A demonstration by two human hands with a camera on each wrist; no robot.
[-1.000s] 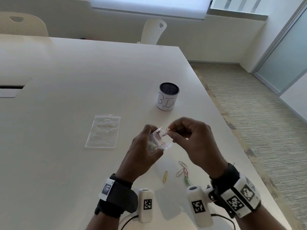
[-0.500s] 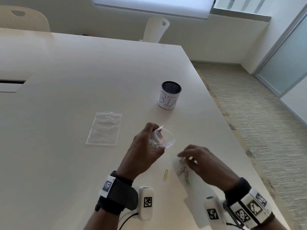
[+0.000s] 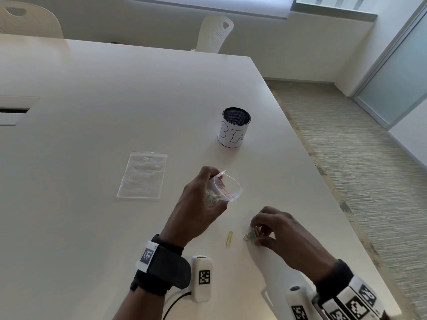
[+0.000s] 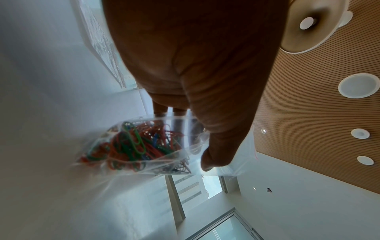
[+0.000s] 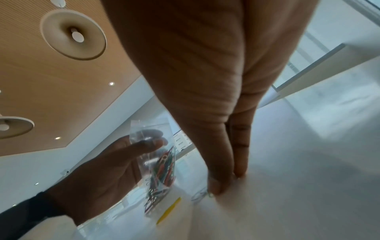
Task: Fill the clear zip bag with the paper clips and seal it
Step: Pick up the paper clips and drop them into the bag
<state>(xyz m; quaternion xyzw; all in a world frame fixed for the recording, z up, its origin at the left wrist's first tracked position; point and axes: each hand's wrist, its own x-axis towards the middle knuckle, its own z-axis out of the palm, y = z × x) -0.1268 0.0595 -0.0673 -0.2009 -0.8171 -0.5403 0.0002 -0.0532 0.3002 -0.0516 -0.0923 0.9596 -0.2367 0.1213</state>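
Note:
My left hand (image 3: 211,181) holds the clear zip bag (image 3: 227,189) above the table, thumb and fingers gripping its upper part, and the mouth with its red line stands open. A bunch of coloured paper clips (image 4: 133,144) fills the bag's bottom. My right hand (image 3: 256,229) is down on the table to the right of and nearer than the bag. Its thumb and fingertips (image 5: 239,172) pinch at a small cluster of loose clips (image 3: 250,236). A yellow clip (image 3: 229,238) lies alone just left of that cluster.
A second clear bag (image 3: 143,175) lies flat on the white table (image 3: 92,112) to the left. A black mesh cup with a white hand-lettered label (image 3: 233,128) stands farther back. The table's right edge (image 3: 323,192) runs close to my right hand. A white chair (image 3: 216,33) stands beyond the table.
My right hand left the bag's mouth and dropped to the loose clips on the table. The left hand kept the bag raised and open.

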